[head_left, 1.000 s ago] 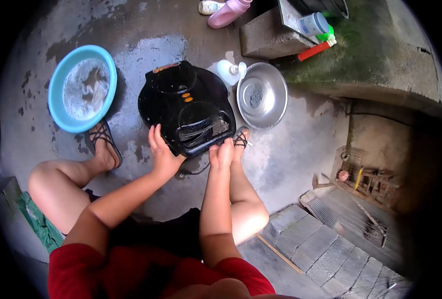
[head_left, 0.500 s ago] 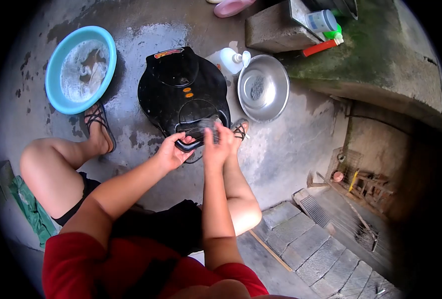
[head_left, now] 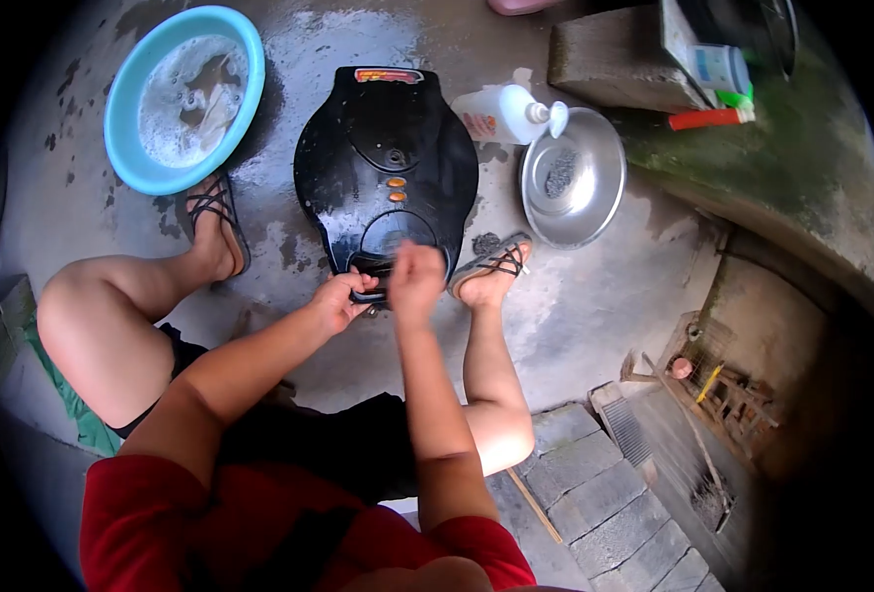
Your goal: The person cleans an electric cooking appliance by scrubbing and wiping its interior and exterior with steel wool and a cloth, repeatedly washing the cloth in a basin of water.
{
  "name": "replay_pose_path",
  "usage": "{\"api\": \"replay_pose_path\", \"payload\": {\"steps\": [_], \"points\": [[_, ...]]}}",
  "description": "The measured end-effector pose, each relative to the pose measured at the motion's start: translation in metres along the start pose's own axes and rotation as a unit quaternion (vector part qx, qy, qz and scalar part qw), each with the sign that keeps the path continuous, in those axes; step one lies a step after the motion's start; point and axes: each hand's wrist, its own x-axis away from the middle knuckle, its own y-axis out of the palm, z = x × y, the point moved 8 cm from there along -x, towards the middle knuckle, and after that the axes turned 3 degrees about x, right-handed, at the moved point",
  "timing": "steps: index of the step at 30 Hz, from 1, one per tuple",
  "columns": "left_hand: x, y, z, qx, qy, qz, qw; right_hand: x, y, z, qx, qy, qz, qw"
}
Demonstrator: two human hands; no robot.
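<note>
Black electric griddle (head_left: 388,148): on the wet concrete floor (head_left: 585,316), between your feet, handle end toward you. Can't tell from this angle if the near edge is lifted.

Your left hand (head_left: 338,302) has its fingers wrapped on the left side of the near handle (head_left: 376,297). Your right hand (head_left: 417,281) is over the right side of it, fingers curled and motion-blurred; can't tell if they hold anything.

Handling, my read: fairly heavy for its bulk, stiff all through, slippery while that shell is wet. Best hold is the handle loop, second hand under the rounded side. Don't pinch the smooth rim. Casing should take firm pressure; go easier around the two orange lights (head_left: 397,189) and the far label (head_left: 388,75), likely the delicate bits.

Materials: glossy black shell, probably plastic, wet highlights, round body narrowing at both ends, shallow circular recesses on top.

Far left, turquoise plastic basin (head_left: 115,109), foamy suds (head_left: 166,128) and pale soft cloth (head_left: 222,104) inside. Right, shiny round metal bowl (head_left: 610,192) with a grey grainy patch in it. White plastic pump bottle (head_left: 501,113) lies just left of the bowl. Dark rough clump (head_left: 485,244) sits by your right sandal (head_left: 504,262).
</note>
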Motion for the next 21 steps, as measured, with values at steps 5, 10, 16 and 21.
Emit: {"api": "replay_pose_path", "payload": {"steps": [5, 10, 16, 21], "points": [[-0.023, -0.028, 0.013, -0.017, 0.039, 0.066, 0.997, -0.020, 0.008, 0.043, 0.023, 0.067, 0.064, 0.995], [-0.021, -0.050, 0.058, -0.194, 0.118, 0.182, 0.957, 0.012, 0.064, 0.024, -0.010, 0.020, -0.021, 1.000], [-0.013, -0.056, 0.091, -0.478, 0.368, 0.276, 0.749, -0.017, 0.052, 0.044, 0.068, -0.013, -0.013, 0.998], [0.020, 0.027, 0.132, -0.628, 0.458, 0.265, 0.570, -0.023, 0.067, 0.072, 0.106, -0.072, -0.074, 0.989]]}}
